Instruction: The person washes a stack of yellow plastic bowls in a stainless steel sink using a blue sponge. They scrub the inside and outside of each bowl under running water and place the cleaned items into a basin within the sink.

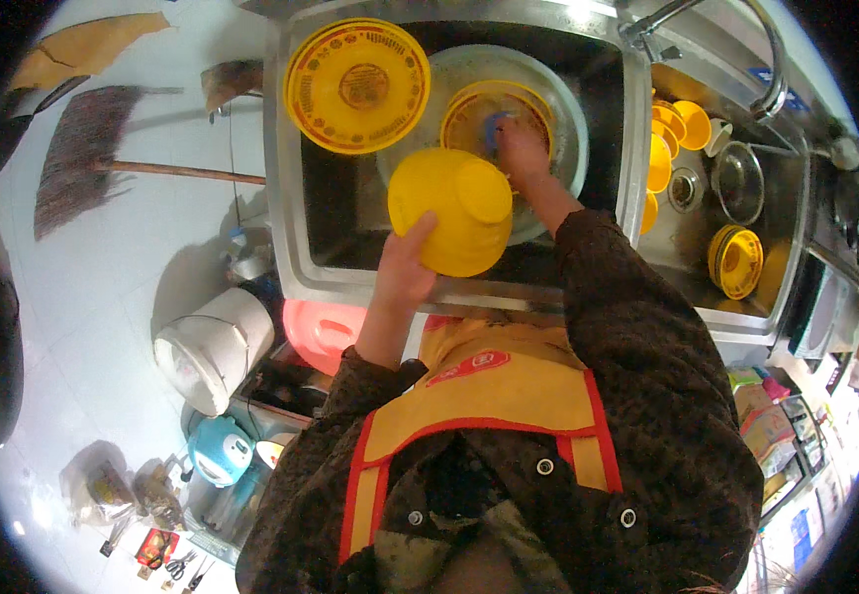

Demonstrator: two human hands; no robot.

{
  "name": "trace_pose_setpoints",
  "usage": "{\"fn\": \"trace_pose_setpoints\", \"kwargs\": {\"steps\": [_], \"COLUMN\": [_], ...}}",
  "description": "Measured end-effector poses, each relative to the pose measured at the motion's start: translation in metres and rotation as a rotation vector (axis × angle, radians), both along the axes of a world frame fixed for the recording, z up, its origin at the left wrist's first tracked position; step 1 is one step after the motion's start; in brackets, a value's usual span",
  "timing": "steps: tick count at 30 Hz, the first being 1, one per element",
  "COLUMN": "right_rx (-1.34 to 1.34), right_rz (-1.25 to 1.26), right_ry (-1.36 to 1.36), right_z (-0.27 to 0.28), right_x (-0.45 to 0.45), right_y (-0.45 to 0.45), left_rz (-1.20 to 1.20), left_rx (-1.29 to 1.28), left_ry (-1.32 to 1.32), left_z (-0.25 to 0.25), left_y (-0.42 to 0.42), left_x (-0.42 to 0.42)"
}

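My left hand [409,261] grips the rim of a yellow bowl [448,223], tilted so that its outside and round foot face up. Beyond it, my right hand [524,154] holds a small blue scrubber [498,131], partly covered by the fingers. The scrubber is over the inside of another yellow bowl [464,113] with a patterned rim. That bowl is in a pale round basin [582,148], which stands in a steel sink [626,178]. At the sink's far left corner sits a yellow patterned bowl [359,87], seen from above.
A second sink compartment [697,275] on the right holds several yellow bowls [741,261], a clear glass bowl [738,183] and a drain [685,189]. A curved metal faucet [775,82] overhangs it. Left are a broom [88,160], a white bucket [214,349] and a pink basin [324,334].
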State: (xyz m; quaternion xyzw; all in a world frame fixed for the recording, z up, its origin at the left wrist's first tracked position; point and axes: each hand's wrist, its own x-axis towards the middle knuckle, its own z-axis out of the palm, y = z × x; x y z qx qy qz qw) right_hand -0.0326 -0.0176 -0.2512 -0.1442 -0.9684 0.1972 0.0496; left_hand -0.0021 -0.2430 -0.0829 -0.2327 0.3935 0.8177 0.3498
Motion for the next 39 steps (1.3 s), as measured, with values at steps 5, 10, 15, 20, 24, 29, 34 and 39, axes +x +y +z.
{"fn": "trace_pose_setpoints", "kwargs": {"steps": [5,10,15,20,24,29,34,39], "right_rx": [-0.463,-0.866,-0.356,-0.692,-1.222,-1.644,-2.488,-2.347], "right_rz": [-0.1,0.175,0.592,0.465,0.144,-0.228,-0.435,-0.765], "right_ry": [-0.27,0.3,0.495,0.081,-0.298,-0.245,-0.176,-0.143], "right_z": [-0.042,0.131,0.217,0.155,0.088,-0.011,0.03,0.074], "right_x": [0.007,0.024,0.036,0.002,-0.022,0.027,0.079,0.072], "right_y": [0.005,-0.014,-0.041,-0.029,0.001,0.011,-0.04,-0.062], "left_rz": [-0.152,-0.323,-0.541,-0.751,-0.72,-0.628,-0.621,-0.645], "left_rx": [-0.138,-0.23,-0.35,-0.569,-0.445,-0.343,-0.545,-0.914], "left_ry": [0.022,0.191,0.503,0.4,0.396,0.531,0.686,1.081], "left_z": [0.006,0.017,-0.008,0.042,0.041,0.035,0.014,-0.022], "left_y": [0.009,0.014,0.018,0.031,0.024,0.029,0.05,0.063], "left_x": [-0.008,-0.015,-0.018,-0.019,-0.014,-0.012,0.0,0.013]}}
